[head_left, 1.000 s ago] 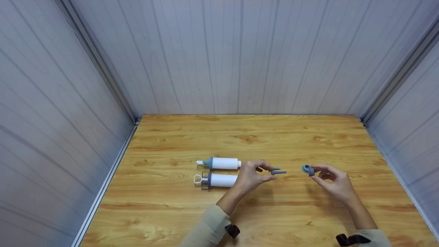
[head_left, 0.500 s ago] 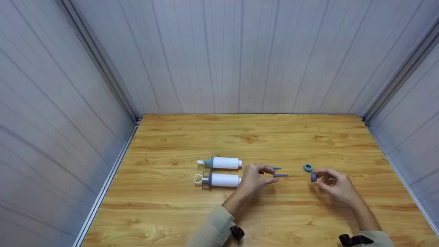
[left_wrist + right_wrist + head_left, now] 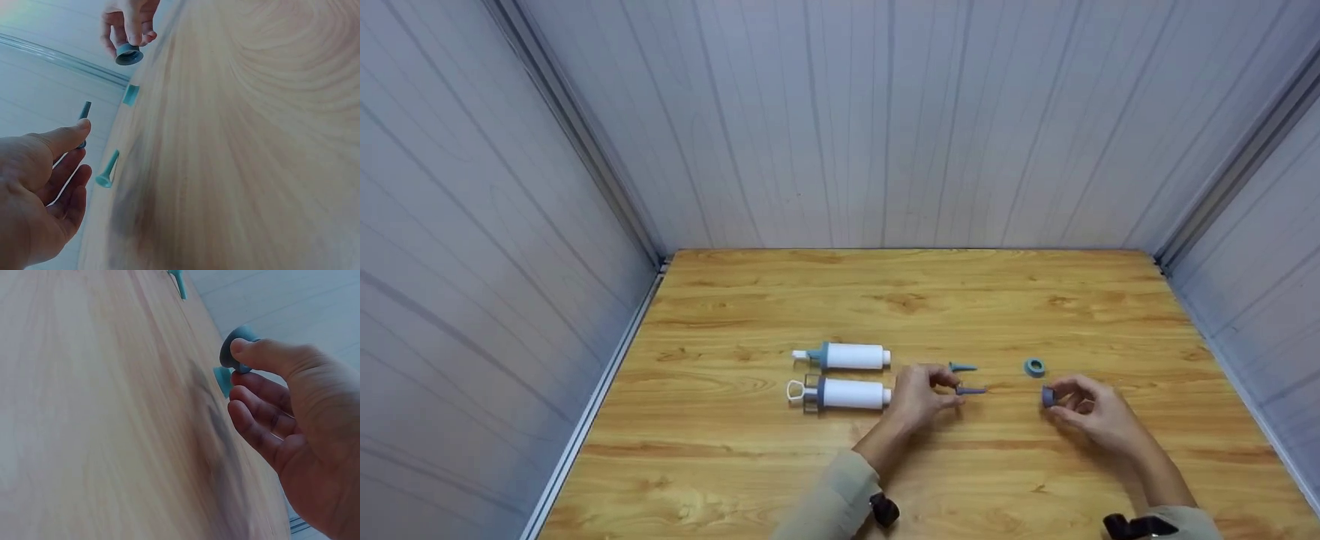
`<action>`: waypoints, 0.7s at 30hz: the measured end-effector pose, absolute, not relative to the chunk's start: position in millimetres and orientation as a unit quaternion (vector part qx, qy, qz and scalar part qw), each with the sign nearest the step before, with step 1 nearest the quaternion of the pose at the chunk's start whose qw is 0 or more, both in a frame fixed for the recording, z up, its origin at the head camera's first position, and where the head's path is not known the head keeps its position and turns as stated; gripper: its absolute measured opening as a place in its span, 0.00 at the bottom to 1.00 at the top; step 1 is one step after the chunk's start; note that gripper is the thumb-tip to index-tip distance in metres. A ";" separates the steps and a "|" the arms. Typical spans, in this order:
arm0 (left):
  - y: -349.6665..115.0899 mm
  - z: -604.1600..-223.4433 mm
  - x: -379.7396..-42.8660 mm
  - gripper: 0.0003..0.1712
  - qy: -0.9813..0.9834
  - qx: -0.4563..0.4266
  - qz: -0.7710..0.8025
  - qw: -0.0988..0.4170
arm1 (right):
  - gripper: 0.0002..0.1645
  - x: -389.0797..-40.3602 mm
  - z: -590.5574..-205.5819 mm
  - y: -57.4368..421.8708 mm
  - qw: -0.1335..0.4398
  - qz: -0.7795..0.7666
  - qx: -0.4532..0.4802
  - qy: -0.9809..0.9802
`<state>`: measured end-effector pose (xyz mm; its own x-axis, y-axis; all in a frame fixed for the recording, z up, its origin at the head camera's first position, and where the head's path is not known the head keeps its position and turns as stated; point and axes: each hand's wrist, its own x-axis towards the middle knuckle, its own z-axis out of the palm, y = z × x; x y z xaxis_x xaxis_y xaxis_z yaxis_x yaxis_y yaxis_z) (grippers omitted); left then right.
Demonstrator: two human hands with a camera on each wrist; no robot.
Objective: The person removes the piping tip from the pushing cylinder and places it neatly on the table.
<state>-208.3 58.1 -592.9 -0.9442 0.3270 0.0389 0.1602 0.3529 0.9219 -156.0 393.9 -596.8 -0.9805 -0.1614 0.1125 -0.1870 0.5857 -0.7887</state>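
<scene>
My left hand (image 3: 916, 396) pinches a dark blue-grey nozzle (image 3: 975, 391) between thumb and forefinger, its thin tip pointing right. In the left wrist view that nozzle (image 3: 85, 110) points upward from the fingertips. Just beyond it lies a teal nozzle (image 3: 964, 367) on the table. My right hand (image 3: 1099, 420) holds a blue-grey ring cap (image 3: 1048, 397) by thumb and fingertips. A teal ring cap (image 3: 1027, 369) lies behind it, apart from the hand. In the right wrist view, the held cap (image 3: 228, 354) partly overlaps the teal one (image 3: 222, 379).
Left of my left hand lie two white syringe-like tubes side by side: one with a teal collar (image 3: 855, 356), one with a blue-grey collar and looped white handle (image 3: 851, 394). The wooden table (image 3: 900, 300) is bounded by pale panel walls (image 3: 847, 127).
The blue-grey cap has moved toward me, away from the teal cap it overlapped. The blue-grey nozzle has likewise shifted toward me, away from the teal nozzle. The tubes stay put.
</scene>
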 end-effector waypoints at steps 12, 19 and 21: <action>57.3 -607.7 -212.3 0.10 0.859 0.161 0.483 0.056 | 0.19 -155.5 -600.5 398.6 -0.028 0.424 0.089 -0.901; 57.9 -613.5 -215.9 0.11 0.871 0.165 0.460 0.053 | 0.20 -154.6 -600.2 398.8 -0.034 0.418 0.094 -0.903; 57.4 -614.3 -216.1 0.11 0.873 0.166 0.456 0.053 | 0.20 -154.5 -600.7 398.9 -0.034 0.419 0.097 -0.902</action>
<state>-216.1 57.4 -614.3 -0.9391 0.3385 0.0591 0.2420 0.5295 0.8130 -154.5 398.9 -600.7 -0.9790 -0.2029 0.0204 -0.1466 0.6307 -0.7621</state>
